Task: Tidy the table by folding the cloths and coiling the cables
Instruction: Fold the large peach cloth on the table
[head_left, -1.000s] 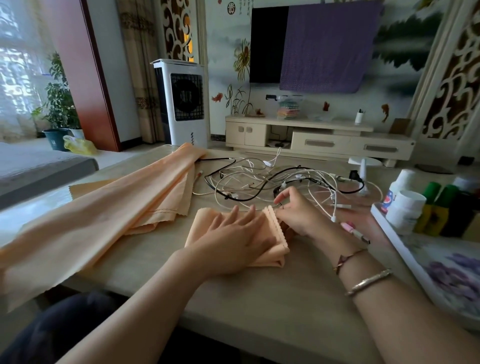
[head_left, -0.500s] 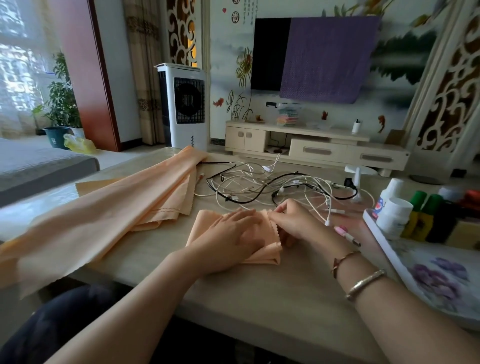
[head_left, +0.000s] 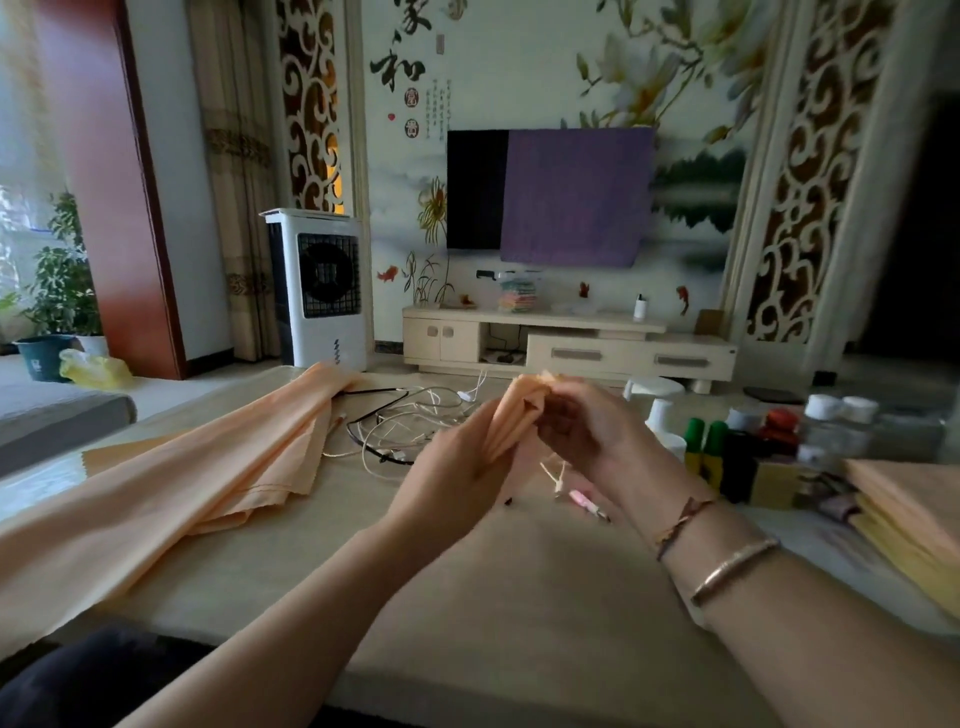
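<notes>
A small folded cloth (head_left: 511, 415) is held above the bench (head_left: 509, 582), gripped between the left hand (head_left: 457, 467) and right hand (head_left: 587, 431), its long axis running from 7 to 1 o'clock. 1 long cloth (head_left: 171, 483) at 9 o'clock remains unfolded, and the cables (head_left: 410, 421) at 11 o'clock remain uncoiled.

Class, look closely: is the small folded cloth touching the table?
Apart. The head view shows the small folded cloth lifted between the left hand and right hand, above the table.
</notes>
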